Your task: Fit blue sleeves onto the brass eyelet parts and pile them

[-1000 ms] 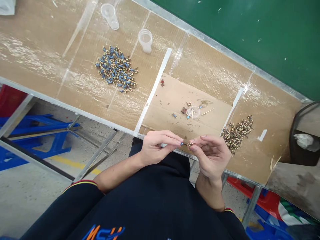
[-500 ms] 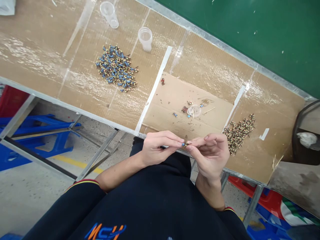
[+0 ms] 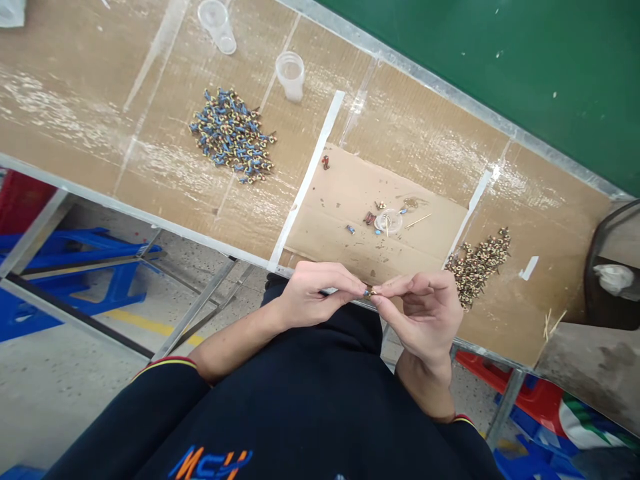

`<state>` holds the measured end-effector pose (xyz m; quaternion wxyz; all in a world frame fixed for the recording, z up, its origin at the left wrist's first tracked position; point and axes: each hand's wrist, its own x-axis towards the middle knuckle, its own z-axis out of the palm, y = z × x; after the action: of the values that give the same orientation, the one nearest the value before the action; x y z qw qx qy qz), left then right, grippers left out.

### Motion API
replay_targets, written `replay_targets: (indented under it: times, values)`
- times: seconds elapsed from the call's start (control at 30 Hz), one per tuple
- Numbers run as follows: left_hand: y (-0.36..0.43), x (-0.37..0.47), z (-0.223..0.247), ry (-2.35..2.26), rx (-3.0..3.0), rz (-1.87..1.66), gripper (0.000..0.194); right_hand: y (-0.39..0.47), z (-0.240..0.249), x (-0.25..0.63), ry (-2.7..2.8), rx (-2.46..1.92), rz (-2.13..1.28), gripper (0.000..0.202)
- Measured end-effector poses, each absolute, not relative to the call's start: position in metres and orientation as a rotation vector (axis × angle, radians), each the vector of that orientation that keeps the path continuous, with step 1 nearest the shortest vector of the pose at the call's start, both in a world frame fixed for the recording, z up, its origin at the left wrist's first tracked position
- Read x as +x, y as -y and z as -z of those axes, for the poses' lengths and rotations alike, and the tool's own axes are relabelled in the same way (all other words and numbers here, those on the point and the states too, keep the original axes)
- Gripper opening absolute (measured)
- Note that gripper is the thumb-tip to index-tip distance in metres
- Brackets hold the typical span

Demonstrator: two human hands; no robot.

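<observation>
Between my two hands is a tiny blue and yellow-brown figurine [image 3: 369,292], held over the table's near edge. My left hand [image 3: 320,293] pinches its blue end between thumb and fingertips. From the other side, my right hand [image 3: 423,310] pinches the brownish end, its other fingers curled. Fingertips cover most of the piece, so its exact shape is hidden. Beyond the hands, a cardboard sheet [image 3: 330,227] bears a small clear dish [image 3: 393,221] with a thin wooden stick [image 3: 418,221] near it, a dark red piece [image 3: 369,219] and a small blue piece [image 3: 350,229].
A heap of blue and yellow figurines [image 3: 233,137] lies on the left, and a heap of brown-yellow pieces [image 3: 477,267] on the right. Two clear plastic cups [image 3: 290,75] stand at the back. Loose sticks [image 3: 553,325] lie near the right corner. A red figure [image 3: 325,162] is on the cardboard.
My right hand has shifted slightly, its thumb and fingertip closing nearer the left fingertips. Less of the figurine shows between them. The things on the table have stayed put.
</observation>
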<state>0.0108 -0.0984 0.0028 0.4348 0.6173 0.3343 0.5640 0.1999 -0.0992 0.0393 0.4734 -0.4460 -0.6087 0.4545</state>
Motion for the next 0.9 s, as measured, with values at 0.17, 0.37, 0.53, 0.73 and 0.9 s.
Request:
replay_targets:
  times: [0.17,0.37,0.53,0.73,0.9]
  values:
    - [0.1,0.011,-0.005,-0.857,1.477,-1.365,0.012,0.099,-0.04,0.202,1.617,-1.041,-1.003,0.044]
    - [0.101,0.011,-0.009,-0.876,1.56,-1.376,0.014,0.103,-0.042,0.202,1.643,-1.09,-0.998,0.04]
    - [0.101,0.009,-0.012,-0.875,1.642,-1.373,0.014,0.104,-0.047,0.201,1.624,-1.095,-1.027,0.041]
    - [0.103,0.009,-0.017,-0.912,1.826,-1.412,0.014,0.105,-0.053,0.202,1.552,-1.169,-1.119,0.041]
    - [0.106,0.01,-0.015,-0.933,1.91,-1.435,0.013,0.106,-0.057,0.2,1.475,-1.202,-1.177,0.042]
